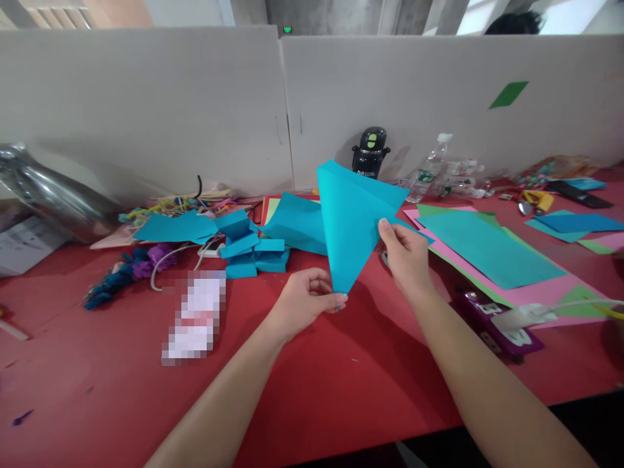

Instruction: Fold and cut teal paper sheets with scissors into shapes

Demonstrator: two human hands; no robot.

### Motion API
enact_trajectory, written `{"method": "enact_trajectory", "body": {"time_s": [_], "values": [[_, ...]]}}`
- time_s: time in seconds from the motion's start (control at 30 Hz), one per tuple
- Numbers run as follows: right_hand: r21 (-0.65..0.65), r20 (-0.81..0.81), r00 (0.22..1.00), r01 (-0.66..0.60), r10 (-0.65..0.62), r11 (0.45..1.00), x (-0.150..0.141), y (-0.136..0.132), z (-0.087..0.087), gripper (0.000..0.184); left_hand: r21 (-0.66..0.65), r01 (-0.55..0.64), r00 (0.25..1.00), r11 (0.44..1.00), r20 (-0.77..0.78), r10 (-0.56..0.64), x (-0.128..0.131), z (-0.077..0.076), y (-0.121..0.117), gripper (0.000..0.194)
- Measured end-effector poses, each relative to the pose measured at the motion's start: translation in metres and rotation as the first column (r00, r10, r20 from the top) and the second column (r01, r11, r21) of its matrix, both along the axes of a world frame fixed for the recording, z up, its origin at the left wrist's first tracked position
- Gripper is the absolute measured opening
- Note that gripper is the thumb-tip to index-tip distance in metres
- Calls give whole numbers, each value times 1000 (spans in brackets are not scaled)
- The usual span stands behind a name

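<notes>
Folded blue paper hangs above the red worktop, the left hand pinching its bottom tip, the right hand one edge. Behind it, a black flask reads "DAWN".

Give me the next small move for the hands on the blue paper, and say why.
I'd probably have the right hand draw the side edge slightly inward: it already grips the blue paper there, the left hand pinches the narrow lower tip, and the sheet flares wide at the top.
</notes>
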State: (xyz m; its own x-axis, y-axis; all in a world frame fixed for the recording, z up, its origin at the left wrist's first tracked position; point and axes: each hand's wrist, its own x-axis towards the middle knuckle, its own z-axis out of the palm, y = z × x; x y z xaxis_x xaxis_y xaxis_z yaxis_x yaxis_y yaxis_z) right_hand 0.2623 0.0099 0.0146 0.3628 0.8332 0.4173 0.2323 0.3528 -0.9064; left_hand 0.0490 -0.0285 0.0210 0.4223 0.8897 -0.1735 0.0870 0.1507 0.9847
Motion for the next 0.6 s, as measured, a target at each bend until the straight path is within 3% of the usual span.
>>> {"method": "enact_trajectory", "body": {"time_s": [0.33, 0.6], "values": [[-11, 7, 1000, 8, -8, 1000, 3, 2, -3, 50, 4, -18, 999, 1000, -31, 18, -1, -2, 0, 34], [26, 15, 997, 73, -74, 997, 9, 6, -6, 54, 24, 63, 995, 998, -72, -61, -6, -2, -1, 31]]}}
